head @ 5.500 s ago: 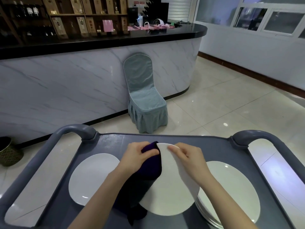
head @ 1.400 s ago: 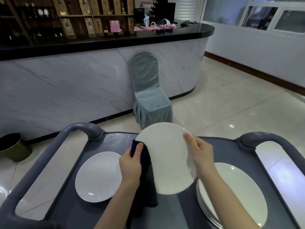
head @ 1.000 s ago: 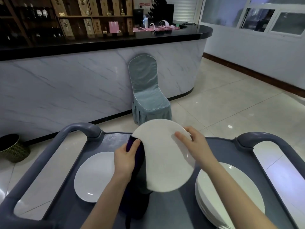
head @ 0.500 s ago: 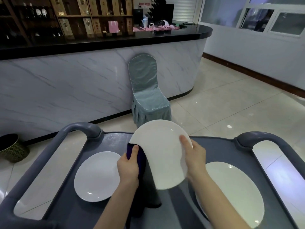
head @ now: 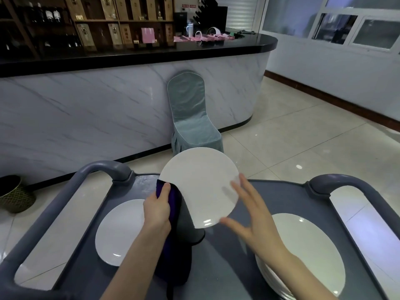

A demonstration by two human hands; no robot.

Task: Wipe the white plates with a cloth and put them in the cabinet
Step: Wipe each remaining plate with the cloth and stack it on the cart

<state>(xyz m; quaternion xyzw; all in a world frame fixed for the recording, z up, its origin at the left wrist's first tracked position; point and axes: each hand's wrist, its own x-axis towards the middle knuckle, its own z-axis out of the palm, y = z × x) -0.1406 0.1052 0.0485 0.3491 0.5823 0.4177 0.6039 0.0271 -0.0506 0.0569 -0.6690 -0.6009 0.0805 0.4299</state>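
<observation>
A white plate (head: 200,182) is held tilted above the grey cart (head: 272,198). My left hand (head: 158,210) grips a dark purple cloth (head: 176,234) against the plate's left edge, and the cloth hangs down to the cart top. My right hand (head: 251,215) has its fingers spread and straight at the plate's lower right rim, fingertips near or touching the edge. A single white plate (head: 118,232) lies flat on the cart at the left. A stack of white plates (head: 307,254) sits on the right, partly hidden by my right forearm.
The cart has raised grey handles at the left (head: 104,169) and right (head: 337,182). Beyond it stand a covered blue-grey chair (head: 190,118) and a marble-fronted bar counter (head: 108,100). A woven bin (head: 15,193) sits on the tiled floor at the left.
My right hand has let go of the plate's right rim and opened, fingers spread. The plate has turned and tilted a little; my left hand keeps the cloth on its left edge.
</observation>
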